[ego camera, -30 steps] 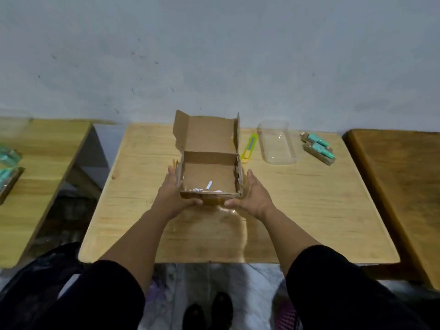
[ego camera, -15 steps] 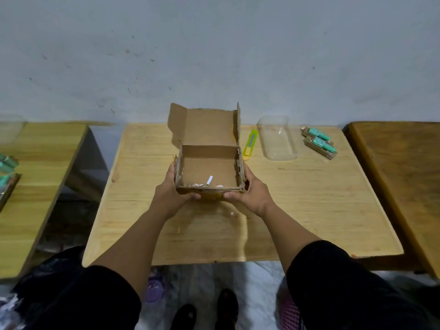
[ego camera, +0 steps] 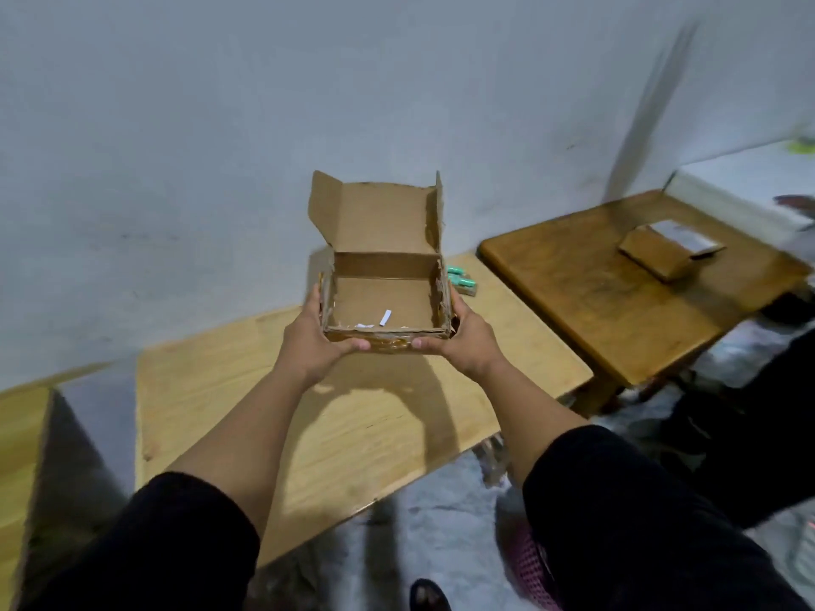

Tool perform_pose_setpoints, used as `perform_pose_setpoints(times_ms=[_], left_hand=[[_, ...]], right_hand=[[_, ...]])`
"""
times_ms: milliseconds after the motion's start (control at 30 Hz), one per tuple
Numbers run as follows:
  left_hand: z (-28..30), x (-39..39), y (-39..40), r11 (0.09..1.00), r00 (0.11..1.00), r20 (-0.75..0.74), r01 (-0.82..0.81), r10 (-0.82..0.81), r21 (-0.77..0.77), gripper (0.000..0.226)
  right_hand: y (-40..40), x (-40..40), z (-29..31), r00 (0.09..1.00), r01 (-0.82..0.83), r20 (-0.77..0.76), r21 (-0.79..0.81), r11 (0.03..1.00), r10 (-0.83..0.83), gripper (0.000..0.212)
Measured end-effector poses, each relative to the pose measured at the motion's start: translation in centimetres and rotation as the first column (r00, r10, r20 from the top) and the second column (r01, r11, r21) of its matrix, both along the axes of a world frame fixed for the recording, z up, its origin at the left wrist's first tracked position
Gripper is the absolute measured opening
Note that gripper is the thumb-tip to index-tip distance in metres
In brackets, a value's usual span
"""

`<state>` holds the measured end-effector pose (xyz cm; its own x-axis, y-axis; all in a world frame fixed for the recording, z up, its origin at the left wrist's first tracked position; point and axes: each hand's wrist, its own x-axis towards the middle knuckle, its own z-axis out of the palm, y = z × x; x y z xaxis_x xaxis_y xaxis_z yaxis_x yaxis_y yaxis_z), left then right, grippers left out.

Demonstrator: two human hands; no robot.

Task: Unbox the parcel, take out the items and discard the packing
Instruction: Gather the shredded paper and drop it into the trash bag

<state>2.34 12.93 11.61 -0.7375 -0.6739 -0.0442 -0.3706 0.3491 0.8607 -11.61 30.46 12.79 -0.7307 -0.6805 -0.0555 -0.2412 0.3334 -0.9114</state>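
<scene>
**Head view: the emptied box is up off the table, one hand on each side**

My fingers are pressed together and wrapped under the box. On my left hand [ego camera: 308, 346] the thumb lies along the left wall and a fingertip curls round onto the taped front edge; my right hand [ego camera: 467, 341] mirrors it on the right wall, with a fingertip just showing at the front. I hold the cardboard box [ego camera: 383, 297] this way, I think, because it is light and floppy: a clamp from both sides keeps the torn walls square, and the open top stays level so nothing slides out. The lid flap [ego camera: 379, 218] stands up at the back, out of my way.

The box hangs in the air above the light wooden table [ego camera: 353, 434], well apart from its top. Inside I see only a few white paper scraps [ego camera: 385, 317] on the floor of the box, so I judge that the items are out and this is packing to discard.

Just behind the right wall, the green-capped items [ego camera: 461, 282] lie on the table, partly hidden by the box. On the darker table [ego camera: 595, 302] to my right sits another cardboard parcel [ego camera: 661, 253], blurred.

Most of my fingers are hidden beneath the box, so I cannot tell how far they reach. I cannot see any bin clearly; a pink meshed thing [ego camera: 536, 566] shows by my right sleeve, cut off, and I cannot tell what it is.
</scene>
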Motion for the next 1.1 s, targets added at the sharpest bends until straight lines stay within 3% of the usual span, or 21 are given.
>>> perform_pose_setpoints(times_ms=[167,267,367,633,833,1100], left_hand=[[2.0,-5.2,5.5,0.979,0.977,-0.066,0.199,-0.201,-0.037,0.115],[2.7,-8.1,9.7,0.94,0.938,-0.084,0.331,-0.337,-0.08,0.114],[2.6,-10.8,14.6,0.888,0.886,-0.073,0.452,-0.458,-0.083,0.113],[-3.0,-16.0,28.0,0.691,0.69,0.06,0.723,-0.722,-0.003,0.118],[-9.1,-18.7,35.4,0.56,0.538,0.197,0.825,-0.819,0.077,0.122],[-18.5,-21.5,40.0,0.518,0.472,0.269,0.845,-0.84,0.135,0.112]], right_hand=[[7.7,-1.3,2.3,0.978,0.199,-0.066,-0.016,0.98,-0.2,0.093],[12.8,-1.9,2.5,0.942,0.33,-0.072,0.008,0.944,-0.329,0.097],[18.4,-1.8,2.0,0.877,0.48,-0.037,0.037,0.877,-0.479,0.108],[32.4,0.7,-2.7,0.67,0.738,0.01,0.098,0.668,-0.742,0.098],[39.5,1.0,-8.5,0.554,0.8,0.103,0.21,0.563,-0.826,0.1],[43.5,-1.2,-18.2,0.493,0.774,0.223,0.328,0.541,-0.841,0.096]])
